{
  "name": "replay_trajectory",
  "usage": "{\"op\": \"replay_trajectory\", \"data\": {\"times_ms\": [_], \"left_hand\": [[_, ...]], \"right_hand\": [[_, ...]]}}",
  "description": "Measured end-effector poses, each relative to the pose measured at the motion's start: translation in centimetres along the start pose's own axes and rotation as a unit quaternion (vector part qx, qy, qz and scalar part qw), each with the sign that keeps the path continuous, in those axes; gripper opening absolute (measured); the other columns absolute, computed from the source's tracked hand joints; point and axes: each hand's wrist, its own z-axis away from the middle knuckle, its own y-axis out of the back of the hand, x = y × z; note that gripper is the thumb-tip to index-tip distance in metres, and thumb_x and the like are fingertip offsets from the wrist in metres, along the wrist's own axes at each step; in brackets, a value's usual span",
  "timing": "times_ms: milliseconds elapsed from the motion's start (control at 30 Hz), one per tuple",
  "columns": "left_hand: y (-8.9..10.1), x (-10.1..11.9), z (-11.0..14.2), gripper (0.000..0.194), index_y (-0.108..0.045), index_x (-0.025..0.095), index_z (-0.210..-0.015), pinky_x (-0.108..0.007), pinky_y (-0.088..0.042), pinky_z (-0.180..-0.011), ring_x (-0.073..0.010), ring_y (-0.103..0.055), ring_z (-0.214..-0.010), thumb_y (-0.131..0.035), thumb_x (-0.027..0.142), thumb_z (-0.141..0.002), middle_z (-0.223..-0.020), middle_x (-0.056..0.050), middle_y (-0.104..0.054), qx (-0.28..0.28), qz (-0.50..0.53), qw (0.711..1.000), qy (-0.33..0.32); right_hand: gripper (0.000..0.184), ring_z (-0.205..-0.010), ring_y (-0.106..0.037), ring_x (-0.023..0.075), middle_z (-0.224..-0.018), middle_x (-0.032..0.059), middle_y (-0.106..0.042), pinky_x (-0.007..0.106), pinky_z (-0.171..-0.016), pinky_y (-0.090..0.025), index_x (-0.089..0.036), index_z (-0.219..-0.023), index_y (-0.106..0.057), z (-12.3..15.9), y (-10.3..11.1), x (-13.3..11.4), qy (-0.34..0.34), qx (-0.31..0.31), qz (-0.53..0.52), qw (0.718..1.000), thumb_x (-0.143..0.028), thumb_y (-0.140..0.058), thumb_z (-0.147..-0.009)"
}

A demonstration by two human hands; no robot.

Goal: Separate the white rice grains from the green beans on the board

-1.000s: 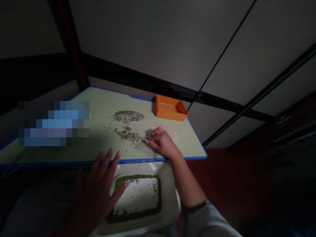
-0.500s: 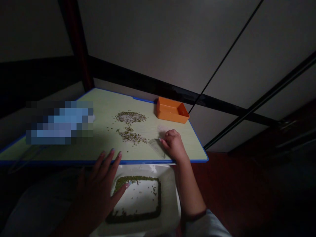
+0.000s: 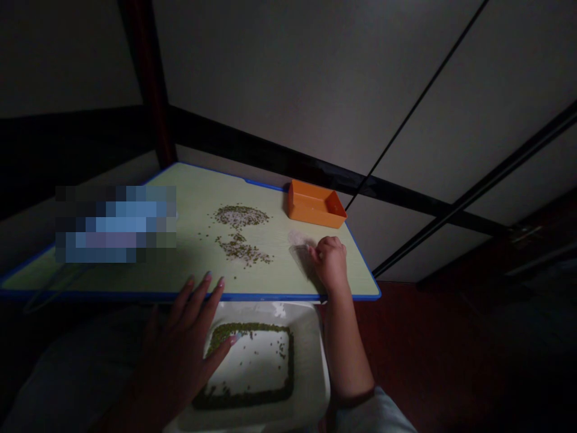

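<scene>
My right hand (image 3: 331,258) is closed over the right part of the table, gripping a thin clear plastic piece (image 3: 304,261) that leans down to the tabletop. Beside it lies a faint patch of pale grains (image 3: 296,238). To the left are two piles of small green beans mixed with pale grains: a rounder far pile (image 3: 242,215) and a looser near pile (image 3: 243,250). My left hand (image 3: 180,337) is spread over the left side of a white basin (image 3: 309,355), its thumb above green beans (image 3: 252,398) lining the basin's bottom edges.
An orange open box (image 3: 315,210) stands at the table's far right corner. The light green table (image 3: 189,186) has a blue rim. A pixelated blue object (image 3: 121,222) lies at the left, with a pale loop below it. Cabinet panels (image 3: 315,90) rise behind the table.
My right hand has moved right across the table with the clear plastic piece, away from the near pile. My left hand stays over the basin. The whole view has shifted slightly.
</scene>
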Motion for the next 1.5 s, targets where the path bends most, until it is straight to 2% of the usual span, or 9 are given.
{"op": "replay_trajectory", "data": {"times_ms": [100, 200, 333, 467, 633, 800, 1000, 1233, 1500], "left_hand": [[-0.1, 0.0, 0.0, 0.07, -0.022, 0.026, -0.143, -0.067, -0.027, -0.106, -0.031, -0.021, -0.144, -0.039, 0.049, -0.08, -0.155, -0.007, -0.03, 0.005, -0.005, 1.0, -0.003], [-0.1, 0.0, 0.2, 0.069, -0.021, 0.025, -0.143, -0.067, -0.025, -0.107, -0.0308, -0.02, -0.144, -0.038, 0.049, -0.081, -0.155, -0.007, -0.03, 0.019, -0.013, 1.0, -0.013], [0.2, 0.3, 0.3, 0.067, -0.023, 0.023, -0.143, -0.068, -0.02, -0.109, -0.0309, -0.023, -0.143, -0.037, 0.046, -0.082, -0.154, -0.009, -0.031, 0.036, -0.027, 0.999, -0.019], [0.1, 0.5, 0.4, 0.069, -0.025, 0.02, -0.143, -0.068, -0.02, -0.108, -0.0324, -0.022, -0.143, -0.039, 0.048, -0.081, -0.154, -0.011, -0.03, 0.047, -0.025, 0.998, -0.026], [-0.3, 0.2, 0.3, 0.074, -0.024, 0.02, -0.143, -0.068, -0.025, -0.107, -0.0351, -0.023, -0.143, -0.043, 0.05, -0.078, -0.152, -0.012, -0.033, 0.047, -0.003, 0.999, -0.017], [-0.9, 0.0, 0.2, 0.081, -0.025, 0.017, -0.143, -0.052, -0.037, -0.108, -0.0335, -0.014, -0.146, -0.047, 0.056, -0.076, -0.154, -0.015, -0.028, 0.054, 0.069, 0.995, -0.045], [-1.5, 0.0, 0.6, 0.074, -0.022, 0.02, -0.143, -0.053, -0.036, -0.109, -0.0354, -0.004, -0.146, -0.046, 0.047, -0.079, -0.156, -0.015, -0.022, 0.075, 0.061, 0.993, -0.07], [0.2, 0.7, 1.2, 0.069, -0.018, 0.022, -0.144, -0.051, -0.041, -0.104, -0.0331, -0.007, -0.147, -0.039, 0.045, -0.083, -0.158, -0.011, -0.02, 0.033, 0.009, 0.998, -0.046], [1.5, 1.1, 1.6, 0.062, -0.015, 0.027, -0.143, -0.061, -0.027, -0.111, -0.0296, -0.015, -0.146, -0.035, 0.035, -0.085, -0.157, -0.006, -0.022, 0.016, -0.028, 0.999, -0.03]], "right_hand": [[0.027, -0.085, -0.05, 0.0187, -0.08, 0.0057, -0.061, 0.031, -0.075, -0.032, -0.017, -0.065, -0.06, 0.0, 0.2, -0.4, 0.003, 0.006, -0.044, 0.999, -0.032, -0.057, -0.088], [0.028, -0.085, -0.051, 0.0173, -0.082, 0.0047, -0.062, 0.03, -0.075, -0.033, -0.017, -0.064, -0.06, 0.0, 0.2, -1.0, 0.029, -0.037, -0.086, 0.995, -0.033, -0.058, -0.087], [0.025, -0.088, -0.051, 0.0187, -0.085, 0.0051, -0.064, 0.031, -0.076, -0.031, -0.016, -0.068, -0.063, -0.2, 0.0, -1.2, 0.026, -0.073, -0.03, 0.997, -0.033, -0.06, -0.086], [0.026, -0.092, -0.049, 0.0214, -0.09, 0.0077, -0.064, 0.033, -0.075, -0.028, -0.016, -0.07, -0.067, -0.5, 0.3, -0.7, -0.027, -0.045, 0.07, 0.996, -0.034, -0.058, -0.087], [0.026, -0.092, -0.048, 0.0209, -0.09, 0.0065, -0.064, 0.032, -0.074, -0.027, -0.018, -0.069, -0.067, -0.6, 0.5, -0.5, -0.047, -0.026, 0.075, 0.996, -0.037, -0.061, -0.086], [0.026, -0.089, -0.048, 0.0206, -0.089, 0.0073, -0.064, 0.032, -0.074, -0.027, -0.017, -0.072, -0.067, -0.7, 0.8, -1.4, -0.026, 0.007, 0.028, 0.999, -0.034, -0.056, -0.089], [0.025, -0.092, -0.047, 0.0209, -0.092, 0.0077, -0.063, 0.034, -0.081, -0.028, -0.017, -0.075, -0.065, -0.2, 0.0, -4.4, 0.045, 0.025, 0.005, 0.999, -0.034, -0.054, -0.09], [0.026, -0.09, -0.048, 0.0186, -0.089, 0.0064, -0.062, 0.031, -0.081, -0.032, -0.016, -0.074, -0.062, 0.0, -2.1, -5.4, 0.052, 0.034, -0.062, 0.996, -0.033, -0.052, -0.091], [0.027, -0.083, -0.048, 0.0179, -0.081, 0.0066, -0.06, 0.029, -0.077, -0.034, -0.016, -0.072, -0.06, -0.1, -2.7, -4.4, 0.012, 0.057, -0.106, 0.993, -0.031, -0.048, -0.091]]}}
